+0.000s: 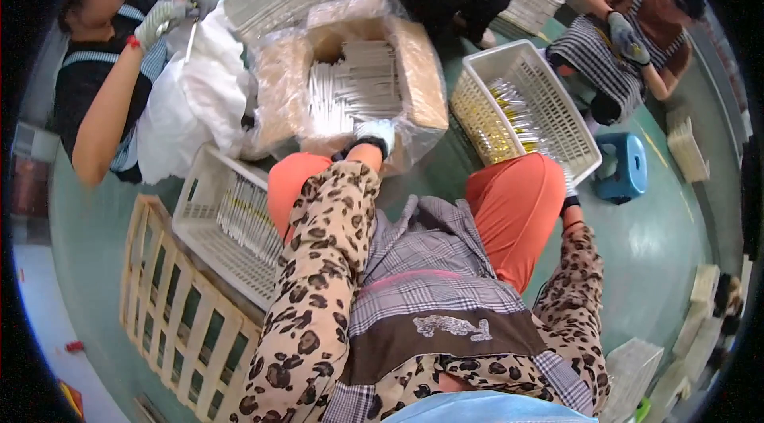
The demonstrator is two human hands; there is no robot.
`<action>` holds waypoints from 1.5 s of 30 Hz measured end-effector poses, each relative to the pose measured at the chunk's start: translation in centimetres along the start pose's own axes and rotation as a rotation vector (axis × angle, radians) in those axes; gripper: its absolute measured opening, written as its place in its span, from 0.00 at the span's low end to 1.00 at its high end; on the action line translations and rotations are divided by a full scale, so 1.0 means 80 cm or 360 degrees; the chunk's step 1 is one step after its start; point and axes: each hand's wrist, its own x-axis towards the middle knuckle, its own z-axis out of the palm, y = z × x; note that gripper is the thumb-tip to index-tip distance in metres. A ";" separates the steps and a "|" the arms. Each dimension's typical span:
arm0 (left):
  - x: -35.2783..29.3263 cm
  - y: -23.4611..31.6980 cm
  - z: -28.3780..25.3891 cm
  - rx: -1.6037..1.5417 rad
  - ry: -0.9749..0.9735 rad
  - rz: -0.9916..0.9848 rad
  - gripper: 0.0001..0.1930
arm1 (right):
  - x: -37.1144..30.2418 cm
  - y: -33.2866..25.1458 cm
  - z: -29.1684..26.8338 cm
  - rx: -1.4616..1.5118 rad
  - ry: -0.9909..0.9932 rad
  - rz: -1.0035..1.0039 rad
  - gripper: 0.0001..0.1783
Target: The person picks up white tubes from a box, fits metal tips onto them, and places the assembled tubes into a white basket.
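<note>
Green floor all round, our left hand beside the white rods

Beyond our orange-clad knees stands a brown carton wrapped in clear plastic. The white rods lie inside it in a loose pile, some pointing toward us, some across. Our left hand, in a pale glove, is at the carton's near edge, just beside the pile; its fingers are mostly hidden, so we cannot tell whether they grip anything. Our right hand, gloved too, shows only in part past the right knee, by the near corner of a white crate holding slim yellow and silvery pieces; we cannot tell its grip either. To our left, another white crate holds white-and-yellow rods in a row, with a slatted wooden frame just beside it. One co-worker at the left has a white sack in front; another, in a checked apron, is at the upper right, near a blue stool
</note>
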 end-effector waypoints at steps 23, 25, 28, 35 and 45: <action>-0.183 0.047 -0.068 0.0237 0.0035 0.0506 0.20 | -0.093 0.087 0.463 -0.3024 -0.1606 -0.1670 0.20; -0.201 0.026 -0.063 0.0011 -0.0070 0.0614 0.21 | -0.090 0.090 0.449 -0.3091 -0.1574 -0.1680 0.20; -0.237 -0.027 -0.063 0.0023 -0.0091 0.0681 0.19 | -0.118 0.085 0.456 -0.3091 -0.1737 -0.1515 0.21; -0.257 -0.077 -0.088 -0.0137 0.0226 0.0495 0.17 | -0.147 0.094 0.451 -0.3092 -0.2144 -0.1041 0.16; -0.247 -0.057 -0.079 -0.0177 0.0024 0.0630 0.17 | -0.157 0.079 0.497 -0.2726 -0.1813 -0.0750 0.14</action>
